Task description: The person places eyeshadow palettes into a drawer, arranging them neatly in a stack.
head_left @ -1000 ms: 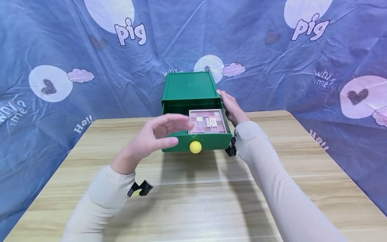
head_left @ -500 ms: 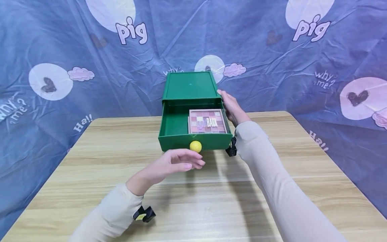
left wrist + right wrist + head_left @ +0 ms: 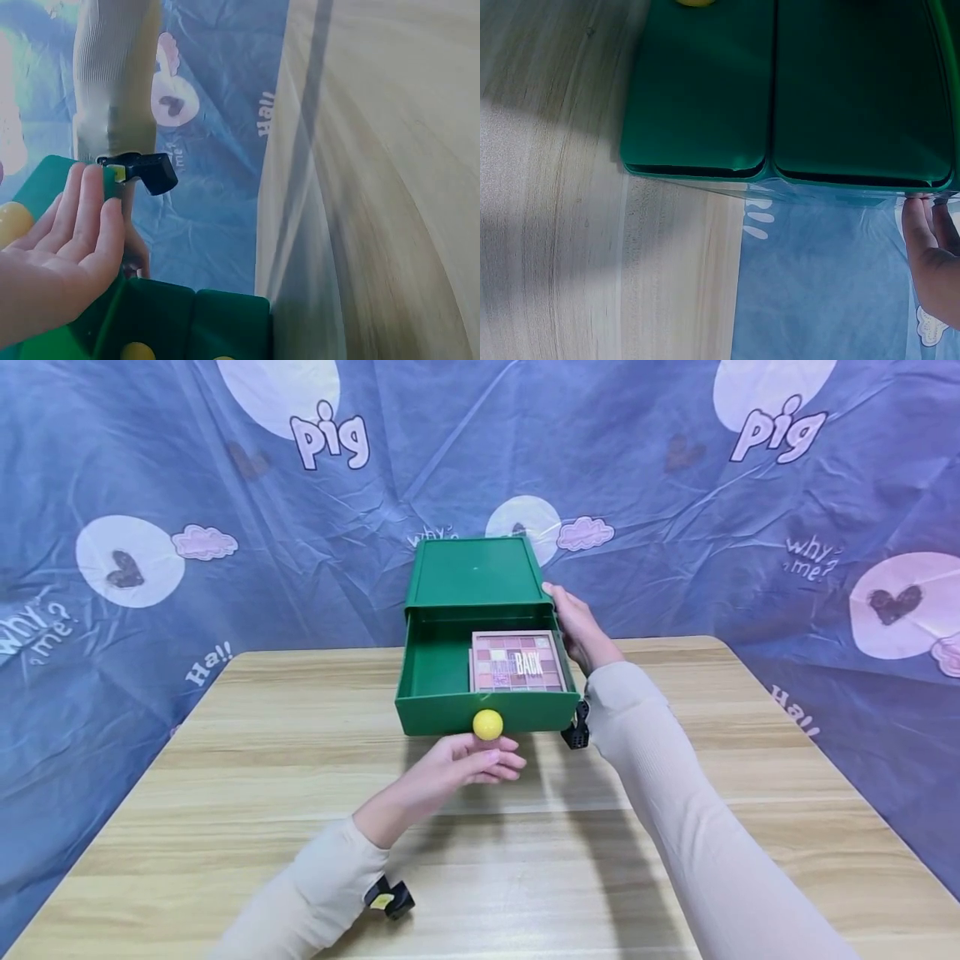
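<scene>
A green drawer cabinet [image 3: 474, 572] stands at the back of the table with its top drawer [image 3: 435, 664] pulled out. In the drawer's right part lies a pink eyeshadow palette [image 3: 517, 662] lettered "BACK", a second edge showing under its left side. My left hand [image 3: 457, 767] is just below the drawer's yellow knob [image 3: 487, 725], fingers extended and not wrapped around it; whether they touch it I cannot tell. In the left wrist view, the fingers of that hand [image 3: 71, 251] look nearly straight. My right hand [image 3: 583, 631] rests against the cabinet's right side, its fingertips touching the wall in the right wrist view.
Two lower drawers [image 3: 697, 97] are closed in the right wrist view; yellow knobs [image 3: 138, 352] show in the left wrist view. A wooden table [image 3: 262, 760] extends around the cabinet. Behind hangs a blue printed cloth [image 3: 420, 452]. Black wrist cameras [image 3: 390, 897] sit on both sleeves.
My left hand has moved down from over the drawer's left part, then right to beneath the knob. The drawer stays pulled out, and my right hand stays on the cabinet's side.
</scene>
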A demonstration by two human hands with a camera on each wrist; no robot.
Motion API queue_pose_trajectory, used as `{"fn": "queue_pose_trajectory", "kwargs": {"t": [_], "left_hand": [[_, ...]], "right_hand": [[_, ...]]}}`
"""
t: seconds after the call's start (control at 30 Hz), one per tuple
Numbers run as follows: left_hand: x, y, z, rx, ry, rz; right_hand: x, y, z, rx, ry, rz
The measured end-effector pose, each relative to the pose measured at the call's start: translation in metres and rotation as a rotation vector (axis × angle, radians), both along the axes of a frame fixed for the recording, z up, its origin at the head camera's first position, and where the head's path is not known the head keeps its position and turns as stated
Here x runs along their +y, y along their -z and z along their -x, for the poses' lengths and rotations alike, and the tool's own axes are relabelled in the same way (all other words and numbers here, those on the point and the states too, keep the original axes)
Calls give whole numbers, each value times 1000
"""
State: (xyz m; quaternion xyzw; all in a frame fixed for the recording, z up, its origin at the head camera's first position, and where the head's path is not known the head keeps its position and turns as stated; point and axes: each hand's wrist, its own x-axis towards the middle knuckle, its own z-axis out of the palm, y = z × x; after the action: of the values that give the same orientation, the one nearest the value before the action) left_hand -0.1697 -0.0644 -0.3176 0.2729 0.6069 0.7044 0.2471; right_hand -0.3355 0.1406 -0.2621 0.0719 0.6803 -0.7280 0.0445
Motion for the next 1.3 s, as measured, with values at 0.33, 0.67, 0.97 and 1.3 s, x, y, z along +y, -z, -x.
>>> {"fn": "queue_pose_trajectory", "kwargs": {"t": [0.33, 0.67, 0.97, 1.3], "left_hand": [[11, 4, 3, 6, -84, -118], [13, 3, 7, 21, -121, -153], [18, 0, 18, 9, -175, -165], [20, -2, 33, 25, -184, -169]], "right_hand": [[1, 0, 0, -10, -4, -3], [0, 0, -1, -9, -2, 13], [0, 0, 0, -9, 2, -5], [0, 2, 1, 11, 13, -24]]}}
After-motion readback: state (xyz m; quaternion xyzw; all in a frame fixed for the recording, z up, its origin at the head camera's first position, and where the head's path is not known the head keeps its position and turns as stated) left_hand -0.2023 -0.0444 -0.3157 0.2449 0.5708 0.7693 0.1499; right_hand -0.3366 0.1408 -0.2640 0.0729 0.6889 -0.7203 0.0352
